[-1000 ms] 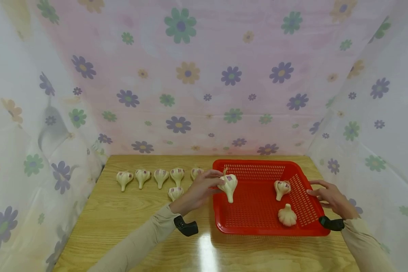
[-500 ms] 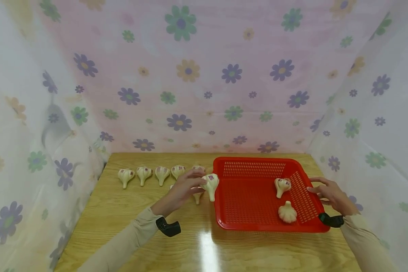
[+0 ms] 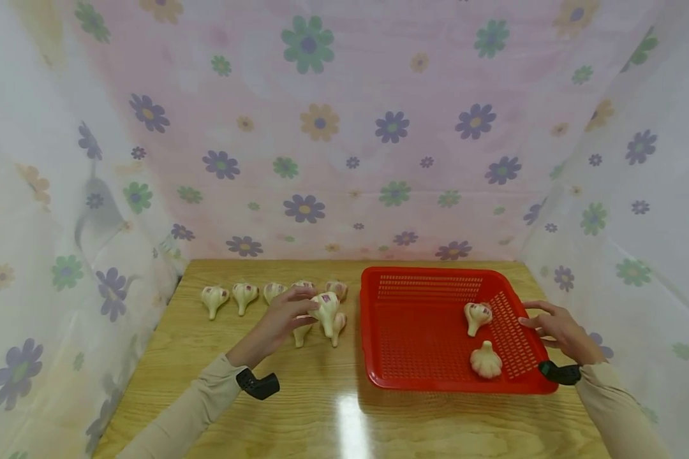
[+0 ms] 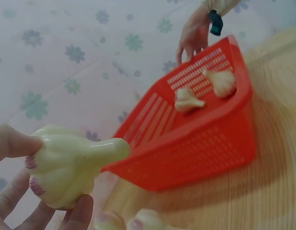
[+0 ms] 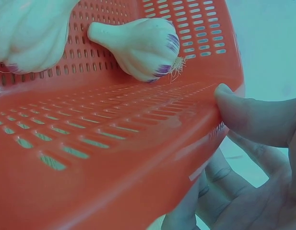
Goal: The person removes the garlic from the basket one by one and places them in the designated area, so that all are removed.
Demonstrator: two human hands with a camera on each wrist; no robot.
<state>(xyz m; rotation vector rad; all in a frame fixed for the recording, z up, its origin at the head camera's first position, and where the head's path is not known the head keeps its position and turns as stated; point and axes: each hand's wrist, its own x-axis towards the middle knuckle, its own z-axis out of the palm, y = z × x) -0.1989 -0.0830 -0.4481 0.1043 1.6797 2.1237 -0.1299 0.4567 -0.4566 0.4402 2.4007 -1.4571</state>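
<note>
My left hand (image 3: 281,319) holds a garlic bulb (image 3: 325,311) between thumb and fingers, its stem pointing down, over the second row of bulbs left of the red basket. In the left wrist view, the thumb presses one side of that garlic bulb (image 4: 66,165) and fingertips support it from below. With my right hand (image 3: 559,330) I grip the right rim of the red plastic basket (image 3: 425,386). The right wrist view shows the thumb (image 5: 255,117) on the rim and the other fingers along the outer wall. Inside the basket lie two garlic bulbs (image 3: 478,317), near its right side.
Along the table's back left runs a row of several garlic bulbs (image 3: 214,299). In front of its right end lie two more, one of them a bulb (image 3: 339,326) partly behind the held one. Flowered cloth (image 3: 344,146) hangs behind and beside the wooden table (image 3: 298,408).
My left hand has carried its garlic bulb leftward from over the basket's left rim to above the bulbs on the table. The right hand and basket stay in place.
</note>
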